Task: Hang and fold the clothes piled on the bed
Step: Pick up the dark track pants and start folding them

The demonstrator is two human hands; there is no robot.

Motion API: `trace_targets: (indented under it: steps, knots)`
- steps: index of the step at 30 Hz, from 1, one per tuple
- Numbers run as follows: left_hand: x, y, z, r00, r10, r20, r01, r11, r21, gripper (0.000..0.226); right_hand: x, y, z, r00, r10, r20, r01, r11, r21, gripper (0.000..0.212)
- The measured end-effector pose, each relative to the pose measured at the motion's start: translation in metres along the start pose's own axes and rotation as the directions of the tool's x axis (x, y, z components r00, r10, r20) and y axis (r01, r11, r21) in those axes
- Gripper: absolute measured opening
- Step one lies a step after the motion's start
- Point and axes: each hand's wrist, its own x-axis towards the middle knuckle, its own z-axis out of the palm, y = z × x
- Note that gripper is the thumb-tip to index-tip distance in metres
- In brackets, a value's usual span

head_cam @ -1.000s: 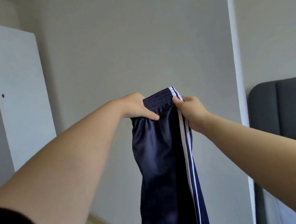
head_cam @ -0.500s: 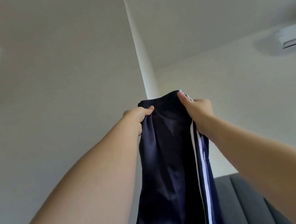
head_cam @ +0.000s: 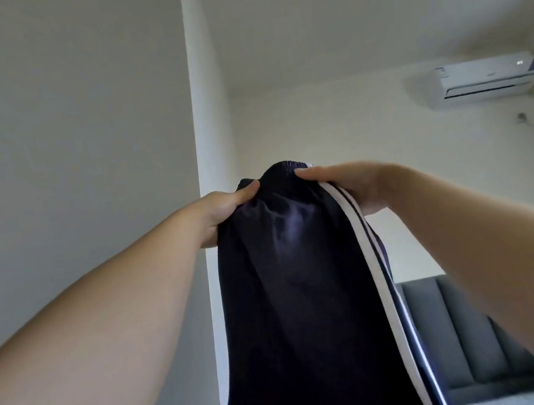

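Dark navy track pants [head_cam: 301, 301] with white side stripes hang straight down in front of me, held up high by the waistband. My left hand [head_cam: 222, 214] pinches the left end of the waistband with thumb on the near side. At the right end, my right hand [head_cam: 350, 186] grips the waistband by the striped seam. The two hands sit close together, with the elastic bunched up between them. The legs run out of view at the bottom edge.
A white wall corner [head_cam: 206, 107] rises behind the pants. An air conditioner [head_cam: 486, 79] is mounted high on the right wall. The grey padded headboard [head_cam: 469, 338] shows at lower right.
The view tilted further up toward the ceiling. Both hands kept their hold on the waistband and turned flatter, with the pants closer to me.
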Motion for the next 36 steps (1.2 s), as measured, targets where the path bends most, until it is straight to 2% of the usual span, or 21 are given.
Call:
trace_targets:
  steps: [3,5,7,9,11,13,14,15,16,17,18,19,20,21,22,24,25,28,31,33,36]
  knots:
    - [0.025,-0.037,0.007,0.993,-0.054,0.101,0.048,0.997,0.059,0.034,0.017,0.038,-0.015,0.99,0.119,0.081,-0.114,0.992,-0.062,0.039]
    - [0.046,-0.061,0.013,0.974,-0.163,0.158,0.127,0.968,0.215,0.02,0.033,0.07,-0.02,0.966,0.257,-0.032,-0.258,0.945,-0.203,0.028]
    - [0.069,-0.083,0.023,0.955,-0.288,0.075,0.219,0.852,0.476,0.01,0.056,0.107,-0.023,0.901,0.378,-0.213,-0.424,0.871,-0.247,0.028]
    - [0.094,-0.112,0.039,0.92,-0.389,-0.05,0.331,0.702,0.63,0.012,0.08,0.151,-0.019,0.839,0.486,-0.244,-0.536,0.818,-0.211,0.034]
    - [0.112,-0.144,0.057,0.872,-0.473,-0.125,0.428,0.613,0.664,0.018,0.1,0.192,-0.003,0.766,0.62,-0.171,-0.642,0.75,-0.159,0.029]
    - [0.129,-0.163,0.071,0.88,-0.455,-0.136,0.426,0.629,0.65,0.013,0.12,0.214,0.011,0.755,0.629,-0.186,-0.654,0.702,-0.28,0.022]
    - [0.139,-0.161,0.074,0.92,-0.362,-0.153,0.374,0.691,0.618,0.006,0.129,0.212,0.011,0.814,0.521,-0.257,-0.579,0.689,-0.436,0.028]
    - [0.153,-0.149,0.075,0.952,-0.189,-0.241,0.294,0.782,0.55,0.01,0.141,0.201,0.004,0.888,0.275,-0.368,-0.446,0.711,-0.544,0.03]
    - [0.169,-0.128,0.074,0.924,0.048,-0.379,0.155,0.86,0.487,0.015,0.15,0.179,-0.01,0.868,-0.052,-0.495,-0.275,0.778,-0.564,0.026]
    - [0.179,-0.097,0.071,0.825,0.306,-0.474,-0.06,0.883,0.465,0.014,0.156,0.149,-0.028,0.709,-0.351,-0.612,-0.056,0.836,-0.545,0.02]
    - [0.183,-0.06,0.068,0.694,0.528,-0.489,-0.299,0.83,0.471,0.009,0.154,0.111,-0.044,0.496,-0.557,-0.666,0.116,0.802,-0.586,0.015]
    - [0.18,-0.027,0.066,0.576,0.677,-0.459,-0.482,0.734,0.478,0.006,0.15,0.075,-0.057,0.354,-0.676,-0.647,0.209,0.731,-0.649,0.012]
    - [0.176,-0.004,0.064,0.508,0.757,-0.41,-0.582,0.653,0.484,0.007,0.145,0.048,-0.066,0.298,-0.731,-0.613,0.263,0.681,-0.684,0.011]
    - [0.172,0.007,0.062,0.489,0.796,-0.358,-0.614,0.605,0.507,0.009,0.141,0.033,-0.072,0.306,-0.754,-0.581,0.286,0.655,-0.7,0.011]
    - [0.169,0.007,0.059,0.497,0.809,-0.315,-0.6,0.582,0.548,0.013,0.138,0.031,-0.074,0.359,-0.75,-0.556,0.278,0.655,-0.703,0.012]
    - [0.166,-0.019,0.054,0.557,0.797,-0.235,-0.52,0.554,0.65,0.018,0.132,0.055,-0.073,0.475,-0.693,-0.542,0.2,0.685,-0.701,0.014]
    - [0.164,-0.041,0.055,0.613,0.765,-0.197,-0.48,0.559,0.676,0.019,0.131,0.076,-0.07,0.529,-0.66,-0.534,0.165,0.697,-0.698,0.014]
    - [0.146,-0.111,0.069,0.78,0.605,-0.16,-0.376,0.658,0.652,0.016,0.116,0.148,-0.05,0.674,-0.517,-0.528,0.076,0.759,-0.647,0.014]
    - [0.113,-0.189,0.098,0.893,0.423,-0.152,-0.245,0.742,0.624,0.009,0.084,0.232,-0.022,0.788,-0.306,-0.534,-0.071,0.816,-0.573,0.013]
    - [0.08,-0.249,0.12,0.949,0.296,-0.111,-0.166,0.765,0.622,0.01,0.051,0.295,0.004,0.832,-0.144,-0.535,-0.17,0.852,-0.495,0.016]
    - [0.018,-0.343,0.154,0.99,0.118,-0.079,-0.042,0.775,0.63,0.01,-0.012,0.385,0.055,0.859,0.075,-0.507,-0.313,0.86,-0.403,0.015]
